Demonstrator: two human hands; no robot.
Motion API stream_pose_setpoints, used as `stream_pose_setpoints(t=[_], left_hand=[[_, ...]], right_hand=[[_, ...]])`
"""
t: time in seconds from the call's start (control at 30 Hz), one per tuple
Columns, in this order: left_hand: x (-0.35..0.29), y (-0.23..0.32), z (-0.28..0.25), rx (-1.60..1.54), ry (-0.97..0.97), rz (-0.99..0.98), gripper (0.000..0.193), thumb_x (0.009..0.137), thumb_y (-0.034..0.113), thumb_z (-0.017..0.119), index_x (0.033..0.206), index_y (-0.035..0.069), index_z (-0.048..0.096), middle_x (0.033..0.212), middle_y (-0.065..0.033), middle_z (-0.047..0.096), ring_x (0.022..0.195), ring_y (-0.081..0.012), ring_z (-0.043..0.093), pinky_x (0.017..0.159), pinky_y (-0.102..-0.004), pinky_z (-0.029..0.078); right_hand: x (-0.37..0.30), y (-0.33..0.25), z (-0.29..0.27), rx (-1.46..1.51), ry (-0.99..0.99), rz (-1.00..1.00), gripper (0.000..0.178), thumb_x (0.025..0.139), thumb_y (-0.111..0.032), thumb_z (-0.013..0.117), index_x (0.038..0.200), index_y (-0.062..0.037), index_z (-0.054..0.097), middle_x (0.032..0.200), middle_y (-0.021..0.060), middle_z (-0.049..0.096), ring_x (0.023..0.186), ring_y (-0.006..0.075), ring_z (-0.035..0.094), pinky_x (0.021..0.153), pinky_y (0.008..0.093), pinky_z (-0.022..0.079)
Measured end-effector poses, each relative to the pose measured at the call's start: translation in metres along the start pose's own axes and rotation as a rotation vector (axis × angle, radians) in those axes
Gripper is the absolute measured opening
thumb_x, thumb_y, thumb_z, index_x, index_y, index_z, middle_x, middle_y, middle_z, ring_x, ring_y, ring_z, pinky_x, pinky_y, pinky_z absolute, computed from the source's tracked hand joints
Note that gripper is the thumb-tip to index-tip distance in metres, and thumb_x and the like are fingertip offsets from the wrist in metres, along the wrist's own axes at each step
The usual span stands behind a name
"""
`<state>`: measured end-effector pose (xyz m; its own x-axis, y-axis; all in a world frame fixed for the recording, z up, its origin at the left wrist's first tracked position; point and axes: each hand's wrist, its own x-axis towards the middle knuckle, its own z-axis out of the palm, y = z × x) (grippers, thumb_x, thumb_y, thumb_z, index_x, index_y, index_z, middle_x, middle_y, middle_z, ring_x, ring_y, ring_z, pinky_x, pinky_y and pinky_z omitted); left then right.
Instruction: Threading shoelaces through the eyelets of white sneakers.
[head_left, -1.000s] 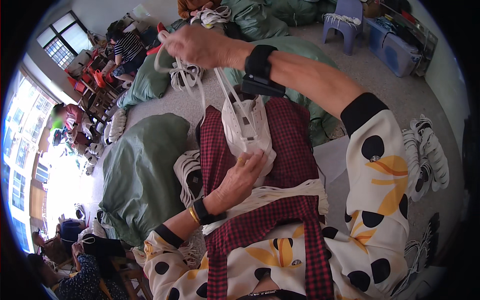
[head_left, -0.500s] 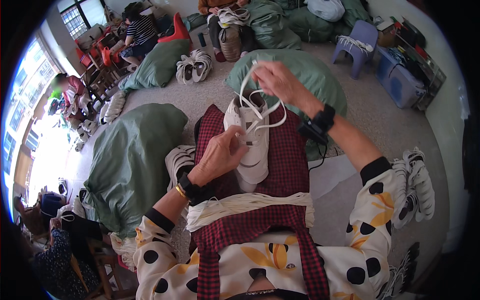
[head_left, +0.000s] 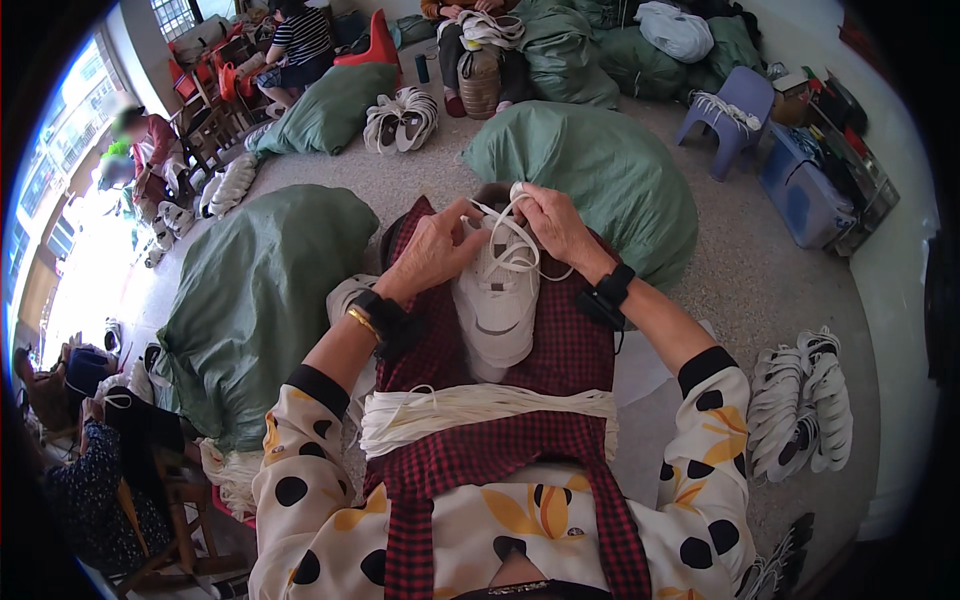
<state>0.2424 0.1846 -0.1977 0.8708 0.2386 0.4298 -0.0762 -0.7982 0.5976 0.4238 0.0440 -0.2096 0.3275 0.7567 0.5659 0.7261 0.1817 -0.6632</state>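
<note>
A white sneaker (head_left: pixel 497 325) lies on my lap over the red-and-black checked apron (head_left: pixel 570 345), its toe toward me. White shoelace (head_left: pixel 517 262) loops loosely over its tongue. My right hand (head_left: pixel 556 226) pinches the lace at the right side of the shoe's opening. On the other side, my left hand (head_left: pixel 432 250) is closed, thumb and forefinger at the upper eyelets with lace between them. The fingertips partly hide the eyelets. A bundle of flat white laces (head_left: pixel 490 410) lies across my waist.
Large green sacks (head_left: pixel 265 300) stand to the left and ahead (head_left: pixel 600 190). Stacked white shoe uppers (head_left: pixel 800 405) are on the floor at right. A purple stool (head_left: pixel 730 115) and a blue bin (head_left: pixel 800 190) stand far right. Other people sit working at the back and left.
My right hand has come down from above the shoe, drawing nearer to its opening. My left hand has moved up from the shoe's middle to the upper eyelets. The raised lace loop has dropped.
</note>
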Motion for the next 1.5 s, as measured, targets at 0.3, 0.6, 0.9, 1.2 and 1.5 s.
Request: stream_pose_setpoints(t=[0.3, 0.6, 0.9, 1.2, 1.5], left_hand=[[-0.006, 0.005, -0.010, -0.301, -0.139, -0.278, 0.037, 0.099, 0.027, 0.060, 0.126, 0.002, 0.053, 0.075, -0.0063, 0.063, 0.061, -0.0113, 0.063, 0.055, -0.0257, 0.053], [-0.026, -0.004, -0.071, -0.145, -0.120, -0.226, 0.023, 0.091, 0.019, 0.066, 0.091, -0.004, 0.070, 0.073, -0.0057, 0.068, 0.066, -0.0096, 0.062, 0.064, -0.0278, 0.053], [-0.042, 0.016, -0.062, -0.133, -0.393, -0.077, 0.022, 0.084, 0.015, 0.066, 0.090, -0.004, 0.072, 0.073, -0.0125, 0.070, 0.065, -0.0176, 0.065, 0.066, -0.0334, 0.052], [-0.011, 0.036, -0.042, -0.098, -0.045, -0.016, 0.019, 0.084, 0.013, 0.070, 0.089, -0.005, 0.072, 0.072, -0.0182, 0.068, 0.066, -0.0221, 0.067, 0.065, -0.0366, 0.052], [0.022, 0.046, -0.029, -0.442, -0.326, 0.038, 0.032, 0.101, 0.028, 0.052, 0.091, 0.003, 0.068, 0.085, -0.0034, 0.064, 0.069, -0.0096, 0.056, 0.055, -0.0246, 0.043]], right_hand=[[0.061, -0.102, -0.104, 0.821, -0.013, 0.063, 0.025, 0.105, -0.026, 0.042, 0.096, -0.0073, 0.057, 0.068, -0.0063, 0.045, 0.049, 0.0018, 0.034, 0.044, 0.0191, 0.025], [0.101, -0.226, -0.087, 1.279, -0.934, -0.660, 0.033, 0.107, -0.037, 0.041, 0.092, -0.0087, 0.050, 0.062, -0.0010, 0.044, 0.047, 0.0070, 0.030, 0.045, 0.0218, 0.028], [0.046, -0.253, -0.093, 0.684, -0.116, -0.008, 0.030, 0.107, -0.029, 0.037, 0.089, -0.0078, 0.048, 0.064, 0.0003, 0.044, 0.050, 0.0076, 0.032, 0.046, 0.0229, 0.028], [0.043, -0.239, -0.114, 0.609, -0.113, -0.155, 0.028, 0.106, -0.026, 0.038, 0.087, -0.0076, 0.047, 0.068, -0.0003, 0.043, 0.055, 0.0078, 0.033, 0.050, 0.0228, 0.029], [0.045, -0.232, -0.118, 0.670, -0.088, -0.241, 0.026, 0.105, -0.024, 0.038, 0.086, -0.0075, 0.046, 0.072, -0.0009, 0.042, 0.059, 0.0080, 0.035, 0.053, 0.0226, 0.029]])
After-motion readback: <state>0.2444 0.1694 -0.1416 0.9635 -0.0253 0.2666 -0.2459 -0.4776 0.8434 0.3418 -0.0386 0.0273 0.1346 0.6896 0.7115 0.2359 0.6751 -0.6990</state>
